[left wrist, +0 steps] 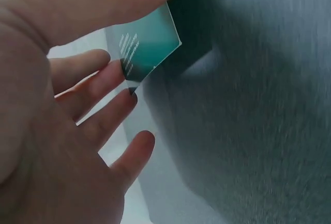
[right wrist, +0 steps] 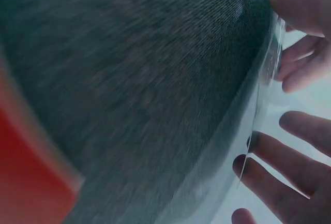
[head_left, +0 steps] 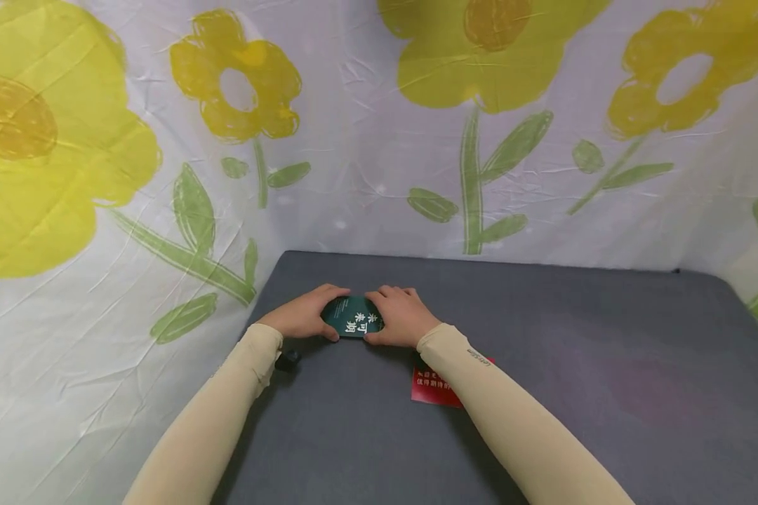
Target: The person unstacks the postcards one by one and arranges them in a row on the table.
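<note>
A dark green card [head_left: 354, 319] with large white characters is held up between the two hands over the far left part of the table. My left hand [head_left: 303, 313] grips its left end, thumb at the near edge and fingertips at the far edge. On the opposite end, my right hand [head_left: 404, 318] holds it the same way. The left wrist view shows the thumb [left wrist: 103, 12] across a corner of the green card [left wrist: 158, 40], with fingers behind it. Seen nearly edge-on in the right wrist view, the card [right wrist: 258, 97] has fingertips [right wrist: 251, 167] against it.
A red card [head_left: 436, 393] with pale characters lies on the dark grey table [head_left: 575, 365], partly hidden under the right forearm. A small black object [head_left: 288, 360] shows beside the left wrist. A white cloth with yellow flowers [head_left: 354, 175] hangs behind the table and along its left.
</note>
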A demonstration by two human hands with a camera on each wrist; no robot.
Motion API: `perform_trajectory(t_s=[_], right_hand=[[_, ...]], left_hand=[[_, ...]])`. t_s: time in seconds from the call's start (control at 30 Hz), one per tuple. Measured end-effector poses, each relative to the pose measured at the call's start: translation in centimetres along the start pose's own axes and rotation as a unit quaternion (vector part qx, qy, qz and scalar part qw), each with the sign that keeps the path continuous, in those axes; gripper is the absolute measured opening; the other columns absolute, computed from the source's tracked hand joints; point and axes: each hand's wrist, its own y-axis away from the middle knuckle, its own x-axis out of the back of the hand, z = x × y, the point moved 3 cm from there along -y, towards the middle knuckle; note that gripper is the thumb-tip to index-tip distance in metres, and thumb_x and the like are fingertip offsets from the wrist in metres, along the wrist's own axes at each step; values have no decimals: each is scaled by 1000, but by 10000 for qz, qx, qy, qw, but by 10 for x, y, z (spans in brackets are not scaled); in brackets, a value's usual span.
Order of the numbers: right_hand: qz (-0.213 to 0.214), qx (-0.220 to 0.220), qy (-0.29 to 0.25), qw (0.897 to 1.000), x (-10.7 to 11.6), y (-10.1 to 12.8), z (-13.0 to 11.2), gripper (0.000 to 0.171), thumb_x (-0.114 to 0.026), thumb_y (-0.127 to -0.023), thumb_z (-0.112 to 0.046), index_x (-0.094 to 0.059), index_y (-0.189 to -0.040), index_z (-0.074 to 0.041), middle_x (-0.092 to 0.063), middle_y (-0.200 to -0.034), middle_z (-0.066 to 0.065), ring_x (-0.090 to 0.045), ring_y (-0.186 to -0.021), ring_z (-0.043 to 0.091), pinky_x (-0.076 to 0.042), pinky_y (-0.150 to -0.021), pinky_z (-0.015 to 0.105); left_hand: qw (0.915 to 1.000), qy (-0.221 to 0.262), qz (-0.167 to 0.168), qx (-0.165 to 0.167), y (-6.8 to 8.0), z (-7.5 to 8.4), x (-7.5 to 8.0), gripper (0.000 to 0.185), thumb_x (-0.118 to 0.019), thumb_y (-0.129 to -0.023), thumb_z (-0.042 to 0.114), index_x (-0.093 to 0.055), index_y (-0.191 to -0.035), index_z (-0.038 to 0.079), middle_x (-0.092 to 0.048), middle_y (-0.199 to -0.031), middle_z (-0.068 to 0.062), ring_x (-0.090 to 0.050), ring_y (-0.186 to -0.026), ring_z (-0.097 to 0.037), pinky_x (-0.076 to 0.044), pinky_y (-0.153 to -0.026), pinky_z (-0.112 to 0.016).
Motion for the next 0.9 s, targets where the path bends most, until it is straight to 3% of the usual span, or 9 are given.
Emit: perform_trajectory(t_s=[0.27, 0.47, 0.67, 0.9], right_hand=[[-23, 54, -62, 10000, -5, -18, -10, 85, -81, -92, -56, -52, -160, -13, -60, -156, 9, -56, -145, 27, -40, -122, 58], [-102, -104, -35, 9999, -13, -20, -10, 86, -82, -92, -57, -53, -159, -12, -60, -157, 9, -57, -145, 26, -41, -121, 57], [-58, -20, -105, 9999, -13, -21, -6, 85, -82, -92, -56, -54, -158, -10, -60, -157, 10, -57, -146, 28, -43, -120, 58], [-238, -95, -804, 9964, -5, -13, 1, 92, -82, -91, -57, -47, -162, -10, -54, -164, 9, -53, -150, 27, -40, -122, 58]], left_hand=[[9994, 192, -60, 289, 0, -17, 10, 101, -94, -84, 20, -38, -168, 14, -43, -167, -13, -52, -141, -33, -47, -117, -55], [9989, 362, -153, 253, -3, -21, 7, 103, -95, -83, 17, -38, -169, 14, -40, -170, -13, -50, -143, -34, -45, -119, -55], [9980, 397, -178, 457, -5, -21, 7, 107, -95, -82, 15, -34, -170, 13, -34, -174, -14, -45, -152, -36, -42, -123, -55], [9982, 282, -85, 520, -4, -22, 10, 111, -95, -81, 15, -30, -171, 7, -30, -177, -18, -31, -164, -40, -33, -130, -57]])
